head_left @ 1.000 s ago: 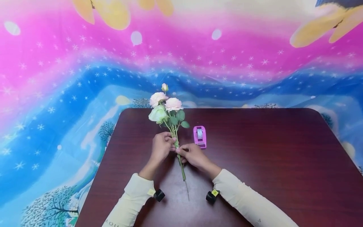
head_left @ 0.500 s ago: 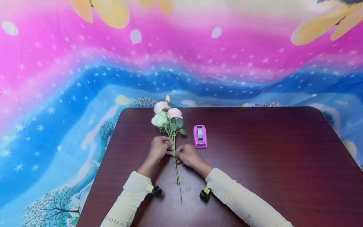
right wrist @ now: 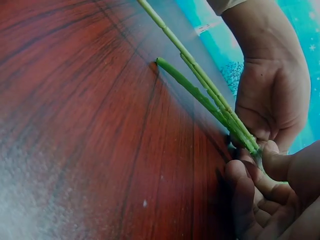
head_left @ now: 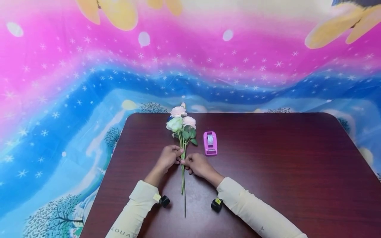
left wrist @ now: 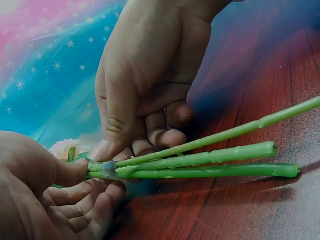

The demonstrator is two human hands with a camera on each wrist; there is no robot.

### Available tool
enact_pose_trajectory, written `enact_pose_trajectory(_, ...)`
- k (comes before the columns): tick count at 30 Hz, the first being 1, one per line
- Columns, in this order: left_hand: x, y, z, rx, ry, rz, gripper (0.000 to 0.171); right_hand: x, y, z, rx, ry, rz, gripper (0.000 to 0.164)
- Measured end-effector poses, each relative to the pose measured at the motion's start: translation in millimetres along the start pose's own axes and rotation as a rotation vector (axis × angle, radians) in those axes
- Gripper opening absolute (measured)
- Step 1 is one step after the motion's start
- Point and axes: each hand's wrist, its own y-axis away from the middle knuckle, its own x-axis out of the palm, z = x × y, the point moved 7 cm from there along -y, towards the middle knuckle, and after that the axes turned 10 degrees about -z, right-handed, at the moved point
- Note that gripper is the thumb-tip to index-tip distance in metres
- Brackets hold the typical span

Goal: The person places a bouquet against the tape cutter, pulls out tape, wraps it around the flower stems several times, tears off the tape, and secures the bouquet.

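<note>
A small bunch of flowers (head_left: 174, 124) with pale green and pale pink blooms, a bud and dark leaves points away over the table. My left hand (head_left: 169, 157) pinches the green stems (left wrist: 210, 157) between thumb and fingers, just below the leaves. Slightly lower, my right hand (head_left: 198, 164) pinches the same stems with thumb and forefinger. Between the hands, a band of clear tape (left wrist: 107, 169) wraps the stems in the left wrist view. Below it the stem ends spread apart, one much longer than the others. A bit of blue shows behind the blooms.
A pink tape dispenser (head_left: 210, 143) with a roll in it stands on the dark red wooden table (head_left: 282, 165), just right of the flowers. A colourful printed cloth (head_left: 190, 59) hangs behind the table's far edge.
The flower heads have come down and then shifted right, and the slanting stems have swung nearly straight toward me. Both hands have dropped slightly and keep their pinch on the stems.
</note>
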Motion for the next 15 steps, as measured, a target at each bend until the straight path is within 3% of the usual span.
enact_pose_trajectory(11,2.2,2.2,-0.5,-0.002,-0.063,0.006,0.038,-4,3,-6,0.017,-0.021,-0.015,0.035)
enact_pose_trajectory(15,1.2,11.0,-2.9,0.054,-0.157,-0.018,0.038,-8,9,-12,0.028,-0.037,-0.066,0.038)
